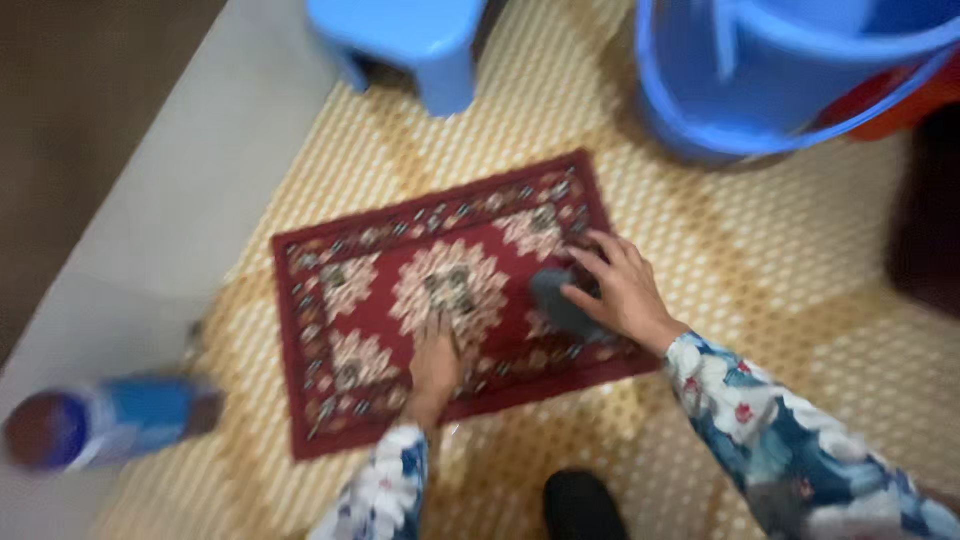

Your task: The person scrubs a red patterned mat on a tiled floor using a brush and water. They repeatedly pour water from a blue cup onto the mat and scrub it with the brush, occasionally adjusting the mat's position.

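Note:
A small red patterned mat (pixel 350 330) lies on a yellow-and-white tiled floor (pixel 760 240). My left hand (pixel 434 365) presses flat on the mat's near middle, fingers spread. My right hand (pixel 620 288) rests on the mat's right side, fingers over a dark grey object (pixel 556 300) that looks like a sponge or brush. Both arms wear floral blue-and-white sleeves. The picture is blurred.
A blue bottle (pixel 105 420) lies on its side at the left. A blue plastic stool (pixel 410 40) stands beyond the mat. A large blue bucket (pixel 700 100) sits at the upper right, something red behind it. A dark shape (pixel 580 505) shows at the bottom edge.

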